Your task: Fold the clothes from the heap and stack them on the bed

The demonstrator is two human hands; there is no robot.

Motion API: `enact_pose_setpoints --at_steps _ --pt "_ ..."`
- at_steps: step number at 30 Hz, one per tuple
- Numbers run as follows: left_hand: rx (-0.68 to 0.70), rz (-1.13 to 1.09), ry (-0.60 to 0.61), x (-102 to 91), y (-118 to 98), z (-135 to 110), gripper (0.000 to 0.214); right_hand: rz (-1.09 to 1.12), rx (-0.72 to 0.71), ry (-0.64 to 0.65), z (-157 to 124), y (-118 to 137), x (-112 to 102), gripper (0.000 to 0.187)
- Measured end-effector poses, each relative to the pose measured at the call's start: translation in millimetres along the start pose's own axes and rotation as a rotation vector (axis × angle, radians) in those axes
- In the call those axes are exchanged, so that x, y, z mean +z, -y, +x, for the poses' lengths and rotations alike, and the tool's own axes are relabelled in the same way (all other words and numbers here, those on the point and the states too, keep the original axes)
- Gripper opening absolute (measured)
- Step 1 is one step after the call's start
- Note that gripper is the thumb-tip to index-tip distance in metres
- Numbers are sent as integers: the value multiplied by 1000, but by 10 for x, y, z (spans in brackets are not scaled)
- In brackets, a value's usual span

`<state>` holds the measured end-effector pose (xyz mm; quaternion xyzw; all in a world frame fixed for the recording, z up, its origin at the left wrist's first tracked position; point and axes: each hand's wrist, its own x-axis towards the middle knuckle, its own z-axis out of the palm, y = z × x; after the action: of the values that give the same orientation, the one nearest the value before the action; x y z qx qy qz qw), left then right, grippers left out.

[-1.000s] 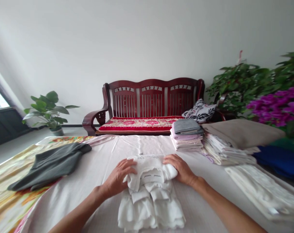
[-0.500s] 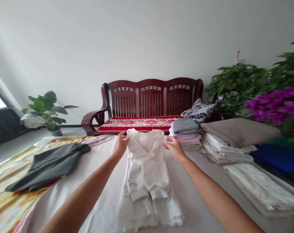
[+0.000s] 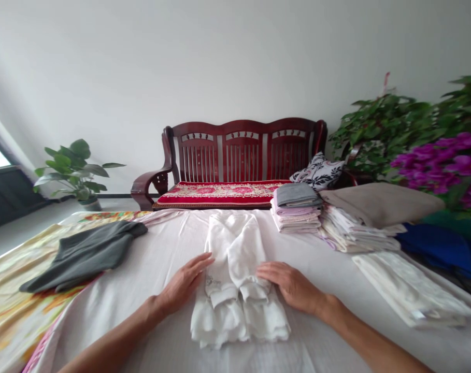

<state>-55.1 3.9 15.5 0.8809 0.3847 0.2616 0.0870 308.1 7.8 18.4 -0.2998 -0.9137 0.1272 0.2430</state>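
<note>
A white long-sleeved top (image 3: 239,259) lies on the pale sheet in front of me, its sides tucked in to a narrow strip. Both sleeves are laid over the body, cuffs towards me, above a wavy hem. My left hand (image 3: 188,280) rests at the left edge of the top, fingers stretched out and touching the cloth. On the opposite edge, my right hand (image 3: 291,284) lies with extended fingers over the sleeve's side. Neither hand grips the fabric. The palms are turned down and partly hidden.
Folded clothes (image 3: 297,210) stand in a stack at the back right, beside another pile under a brown cloth (image 3: 379,202). A folded white garment (image 3: 410,287) lies nearer on the right. Dark grey clothing (image 3: 87,254) is at left. Behind stands a wooden bench (image 3: 243,150).
Both hands have left the shoulder corners of the top and come down its sides towards me. The far end, held up before, now lies lower on the sheet.
</note>
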Motion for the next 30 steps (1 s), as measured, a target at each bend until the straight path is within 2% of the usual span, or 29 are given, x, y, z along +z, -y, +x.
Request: enact_pose_setpoints --at_steps 2,4,8,10,12,16,19,23,26,30 --pt "-13 26 -67 -63 3 -143 38 -12 -26 -4 -91 19 -24 54" --pt "18 49 -29 -116 -32 -295 35 -31 -36 2 -173 51 -25 52" --pt "80 81 62 -138 -172 -494 40 -48 28 -9 -251 116 27 43" --pt "131 84 60 -111 -240 -493 37 -41 48 -19 -242 132 49 40" --pt "152 59 1 -69 -309 -434 28 -33 57 -21 -217 142 55 40" --pt "7 -92 -172 18 -474 -286 21 -21 78 -28 -192 156 50 42" --pt "-28 -106 -90 34 -545 -290 24 -15 98 -45 -226 139 66 43" --pt "54 -48 81 -49 -459 -437 46 -17 102 -18 -287 99 66 46" --pt "39 49 74 -115 -339 -477 57 -10 91 31 -280 100 30 51" --pt "87 165 53 -107 -241 -326 48 -19 76 67 -210 91 15 46"
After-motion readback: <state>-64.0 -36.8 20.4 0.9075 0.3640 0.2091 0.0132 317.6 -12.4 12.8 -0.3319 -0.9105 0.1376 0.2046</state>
